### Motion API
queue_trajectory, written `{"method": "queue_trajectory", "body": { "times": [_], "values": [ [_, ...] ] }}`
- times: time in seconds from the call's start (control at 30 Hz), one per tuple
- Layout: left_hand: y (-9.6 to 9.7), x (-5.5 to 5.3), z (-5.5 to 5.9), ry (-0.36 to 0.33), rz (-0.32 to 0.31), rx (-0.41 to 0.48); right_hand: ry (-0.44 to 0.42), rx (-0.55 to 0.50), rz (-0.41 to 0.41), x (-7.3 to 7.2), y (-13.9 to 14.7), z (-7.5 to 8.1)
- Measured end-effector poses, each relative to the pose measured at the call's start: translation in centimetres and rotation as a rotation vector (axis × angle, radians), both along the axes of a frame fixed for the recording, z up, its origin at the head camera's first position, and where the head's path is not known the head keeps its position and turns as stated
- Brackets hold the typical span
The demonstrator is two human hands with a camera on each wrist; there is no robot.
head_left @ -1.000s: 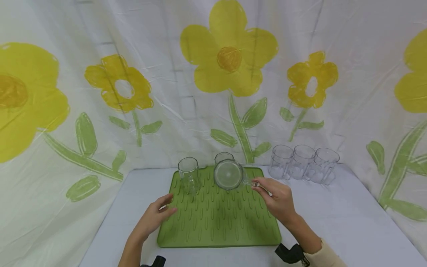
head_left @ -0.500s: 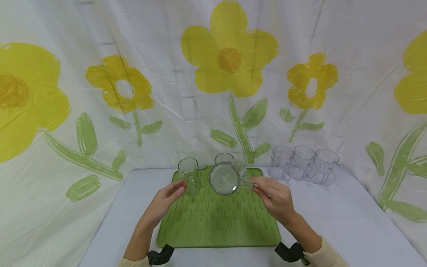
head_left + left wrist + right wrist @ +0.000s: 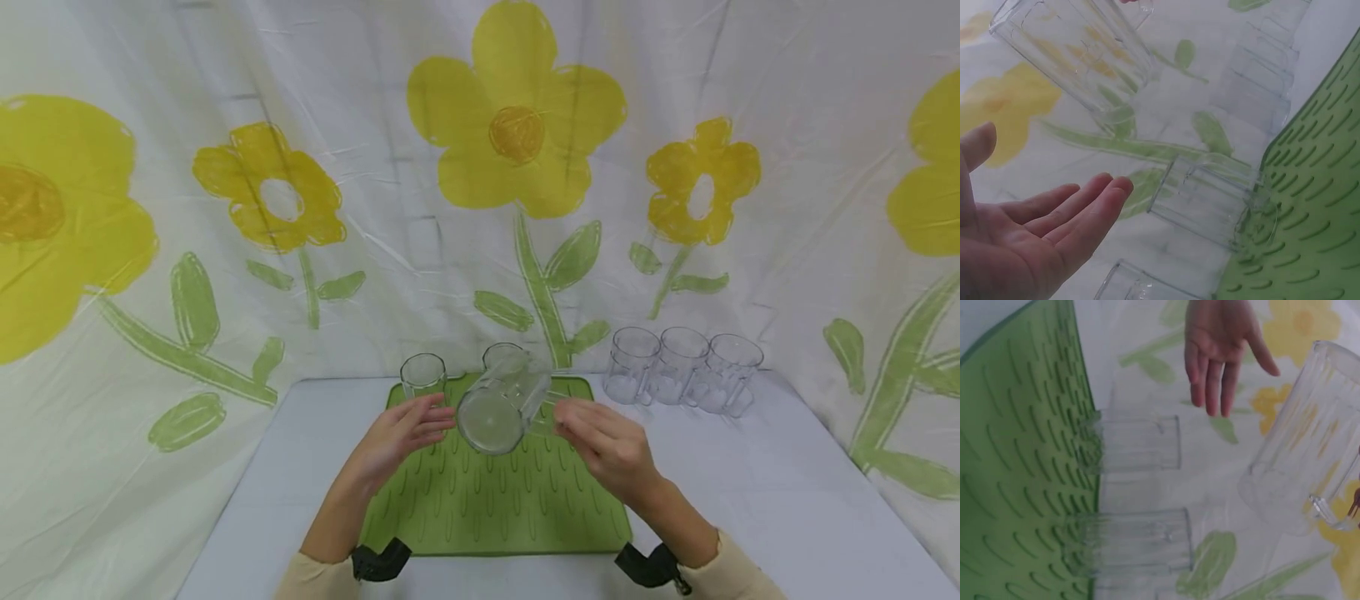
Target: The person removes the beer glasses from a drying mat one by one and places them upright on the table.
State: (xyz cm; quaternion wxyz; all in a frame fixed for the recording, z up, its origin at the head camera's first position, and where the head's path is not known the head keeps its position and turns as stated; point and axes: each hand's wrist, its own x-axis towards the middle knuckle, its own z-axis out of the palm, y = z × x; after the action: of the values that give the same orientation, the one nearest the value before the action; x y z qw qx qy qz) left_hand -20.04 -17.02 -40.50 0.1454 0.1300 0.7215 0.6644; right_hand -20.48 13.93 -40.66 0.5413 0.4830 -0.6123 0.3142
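My right hand [image 3: 609, 448] pinches the handle of a clear glass mug [image 3: 491, 419], held tilted in the air with its base toward me. In the right wrist view that mug [image 3: 1304, 437] hangs at the right side. My left hand [image 3: 405, 435] is just left of the mug's base, fingers extended and palm facing it. A gap shows between the left hand [image 3: 1041, 240] and the mug [image 3: 1079, 56] in the left wrist view. Two more glass mugs stand upright on the green ridged mat [image 3: 495, 517]: one at the left [image 3: 422, 375], one behind the held mug [image 3: 501, 355].
Three glass mugs [image 3: 678, 367] stand in a row on the white table [image 3: 720, 483], right of the mat near its back edge. Behind the table hangs a white curtain [image 3: 420, 275] with yellow flowers.
The held mug has moved left and toward me, and tilted further so its side shows. My left hand has risen to the right toward it, its fingers straightening. The standing mugs have not moved.
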Motion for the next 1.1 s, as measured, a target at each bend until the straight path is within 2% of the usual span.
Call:
{"method": "queue_trajectory", "body": {
  "times": [0.23,0.43,0.63,0.87,1.1],
  "values": [
    [0.9,-0.6,0.3,-0.05,-0.092,0.121,0.041,0.052,-0.016,0.2,-0.5,-0.1],
    [1.8,-1.1,0.3,-0.096,-0.117,0.167,0.098,0.112,-0.025,0.2,-0.9,-0.1],
    [2.4,-1.2,0.0,-0.146,-0.213,0.255,0.128,0.147,-0.049,0.5,-1.2,-0.2],
    [3.1,-1.1,-0.2,-0.253,-0.178,0.224,0.15,0.19,-0.069,0.6,-1.4,-0.5],
    [3.5,-1.1,-0.1,-0.278,-0.211,0.196,0.169,0.227,-0.073,0.6,-1.6,-0.8]
  ]
}}
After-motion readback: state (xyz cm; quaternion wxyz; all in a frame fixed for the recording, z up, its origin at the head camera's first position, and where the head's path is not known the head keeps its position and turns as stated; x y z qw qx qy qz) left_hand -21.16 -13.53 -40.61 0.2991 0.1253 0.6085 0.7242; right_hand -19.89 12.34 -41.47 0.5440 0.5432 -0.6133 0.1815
